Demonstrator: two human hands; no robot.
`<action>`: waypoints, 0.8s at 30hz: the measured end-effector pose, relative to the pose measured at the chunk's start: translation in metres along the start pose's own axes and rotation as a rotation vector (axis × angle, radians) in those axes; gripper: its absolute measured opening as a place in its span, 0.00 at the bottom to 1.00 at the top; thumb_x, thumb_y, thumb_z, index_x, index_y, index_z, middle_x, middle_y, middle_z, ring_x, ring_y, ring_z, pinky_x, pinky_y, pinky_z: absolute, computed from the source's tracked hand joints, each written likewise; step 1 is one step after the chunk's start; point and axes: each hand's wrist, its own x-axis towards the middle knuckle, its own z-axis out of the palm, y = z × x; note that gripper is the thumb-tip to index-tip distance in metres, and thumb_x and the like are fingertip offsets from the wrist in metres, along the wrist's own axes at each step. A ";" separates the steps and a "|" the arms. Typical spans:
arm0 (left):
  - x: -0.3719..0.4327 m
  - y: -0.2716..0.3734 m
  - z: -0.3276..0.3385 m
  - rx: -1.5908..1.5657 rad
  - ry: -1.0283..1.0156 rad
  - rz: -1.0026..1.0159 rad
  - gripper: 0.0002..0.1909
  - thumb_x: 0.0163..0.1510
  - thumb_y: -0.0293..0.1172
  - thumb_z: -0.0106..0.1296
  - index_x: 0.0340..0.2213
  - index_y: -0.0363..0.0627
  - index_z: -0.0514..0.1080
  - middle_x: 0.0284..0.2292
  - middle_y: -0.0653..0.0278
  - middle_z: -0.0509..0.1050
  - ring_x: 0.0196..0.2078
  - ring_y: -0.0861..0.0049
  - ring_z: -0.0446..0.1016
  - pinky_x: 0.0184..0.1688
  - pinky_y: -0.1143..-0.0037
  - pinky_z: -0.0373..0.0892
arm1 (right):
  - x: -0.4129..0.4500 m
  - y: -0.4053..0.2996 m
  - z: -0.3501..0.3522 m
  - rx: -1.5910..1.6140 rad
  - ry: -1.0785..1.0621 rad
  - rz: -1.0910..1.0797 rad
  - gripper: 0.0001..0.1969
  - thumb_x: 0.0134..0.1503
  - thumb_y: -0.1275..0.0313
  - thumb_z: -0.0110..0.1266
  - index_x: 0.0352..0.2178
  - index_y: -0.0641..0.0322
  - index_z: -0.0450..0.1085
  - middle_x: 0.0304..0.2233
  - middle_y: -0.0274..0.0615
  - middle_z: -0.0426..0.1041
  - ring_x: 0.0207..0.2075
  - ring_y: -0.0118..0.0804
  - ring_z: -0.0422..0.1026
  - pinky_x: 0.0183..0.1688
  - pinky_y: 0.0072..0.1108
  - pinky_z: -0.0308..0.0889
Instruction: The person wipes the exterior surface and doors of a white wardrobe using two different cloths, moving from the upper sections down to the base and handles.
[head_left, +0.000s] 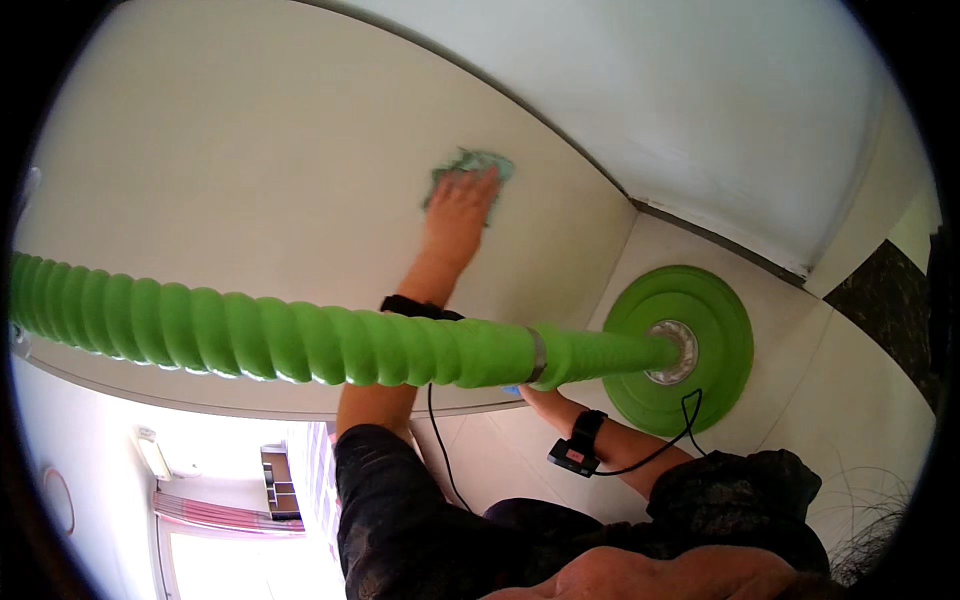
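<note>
My left hand (459, 201) presses a crumpled grey-green cloth (474, 159) against a large beige panel (300, 172), fingers spread over it. A black band (411, 306) circles that wrist. Across both arms, nearer to the camera, runs a green spiral-ribbed pole (300, 337) with a metal ring. My right hand (534, 394) is mostly hidden behind this pole. A small bit of something blue (511, 389) shows at its fingers; whether it is gripped cannot be seen. A black strap with a small device (576, 454) is on the right forearm.
The pole rises from a round green base (724, 337) on the pale tiled floor (795, 390), close to the panel's lower end. A white wall surface (750, 97) meets the panel at a dark edge. Black cables (442, 439) trail near both arms. A bright room with a pink curtain (225, 514) lies beyond.
</note>
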 end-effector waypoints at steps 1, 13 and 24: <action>-0.002 -0.016 -0.016 0.091 0.061 -0.023 0.28 0.49 0.23 0.41 0.54 0.48 0.61 0.57 0.70 0.58 0.58 0.71 0.57 0.62 0.62 0.47 | -0.001 0.000 0.000 -0.008 -0.003 -0.005 0.15 0.57 0.66 0.48 0.44 0.63 0.65 0.41 0.40 0.70 0.44 0.38 0.68 0.45 0.27 0.63; 0.007 -0.073 -0.096 0.302 0.183 -0.607 0.38 0.48 0.32 0.53 0.59 0.58 0.52 0.62 0.72 0.49 0.62 0.69 0.49 0.62 0.56 0.41 | -0.018 0.023 -0.003 -0.082 -0.091 0.001 0.15 0.57 0.66 0.47 0.43 0.62 0.65 0.41 0.41 0.70 0.44 0.39 0.68 0.45 0.28 0.63; 0.065 0.023 0.005 0.077 0.139 -0.300 0.33 0.51 0.31 0.46 0.59 0.54 0.52 0.61 0.70 0.50 0.58 0.73 0.56 0.59 0.60 0.47 | -0.014 0.034 0.002 -0.104 -0.114 -0.002 0.14 0.57 0.66 0.47 0.43 0.62 0.66 0.41 0.42 0.70 0.44 0.40 0.68 0.45 0.29 0.63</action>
